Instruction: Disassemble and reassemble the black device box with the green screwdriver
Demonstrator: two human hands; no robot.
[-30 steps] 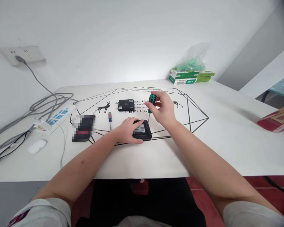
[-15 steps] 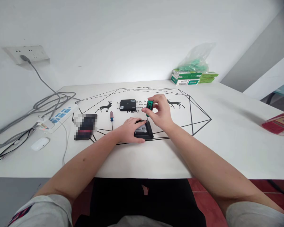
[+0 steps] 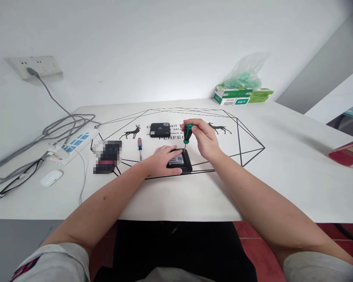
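Note:
A small square black box (image 3: 188, 161) with a white label on its upper face lies on the desk. My left hand (image 3: 164, 161) grips it from the left, thumb along the near side and fingers over the far side. In my right hand (image 3: 205, 138) is a green and black screwdriver (image 3: 188, 135), its handle pinched near the top between thumb and fingers. The shaft points down, and its tip meets the box near the far edge. Whether the tip sits in a screw is too small to tell.
Behind the box lies a flat black square case (image 3: 160, 130). Another screwdriver (image 3: 140, 145) lies left of my left hand, beside a pixelated dark object (image 3: 108, 157). Further left are a power strip (image 3: 78, 144), cables, glasses (image 3: 19, 180) and a white case (image 3: 51, 178). Green boxes (image 3: 233, 93) stand at the back.
My right hand has shifted its fingers around the screwdriver handle, and the handle leans slightly more to the right. The left hand stays on the box. The view has shifted slightly.

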